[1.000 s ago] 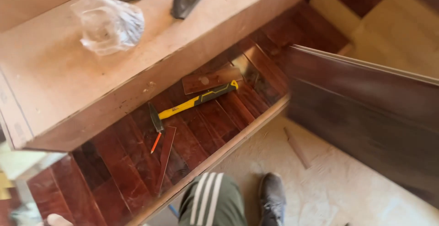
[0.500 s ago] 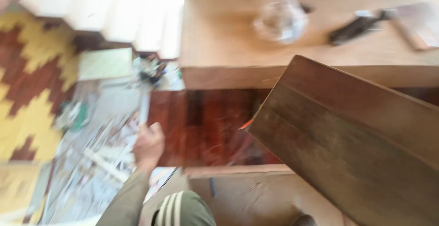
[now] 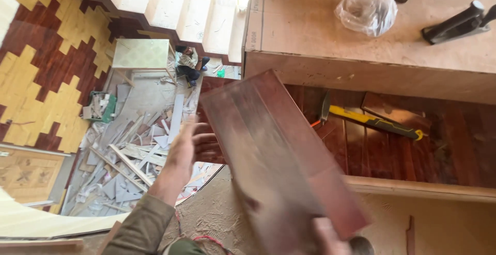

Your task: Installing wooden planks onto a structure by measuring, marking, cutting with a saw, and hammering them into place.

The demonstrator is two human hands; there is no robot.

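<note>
A long dark red wooden plank [image 3: 274,152] slants across the middle of the view, blurred by motion. My right hand [image 3: 330,237] grips its near end at the bottom edge; only a thumb and a bit of the hand show. My left hand [image 3: 188,149] is raised beside the plank's left edge with fingers spread, close to it or just touching; I cannot tell which. A green sleeve [image 3: 142,224] covers my left forearm.
A yellow-handled hammer [image 3: 372,121] and a small board piece [image 3: 392,111] lie on the red wood tread [image 3: 465,152]. Above, a plywood surface [image 3: 310,33] carries a clear plastic bag [image 3: 368,4] and a black tool [image 3: 457,22]. Far below, a person [image 3: 188,64] crouches by scattered wood scraps [image 3: 134,152].
The plank has swung from the right side to the middle of the view. My left hand has risen from low down toward its left edge. The camera has steadied.
</note>
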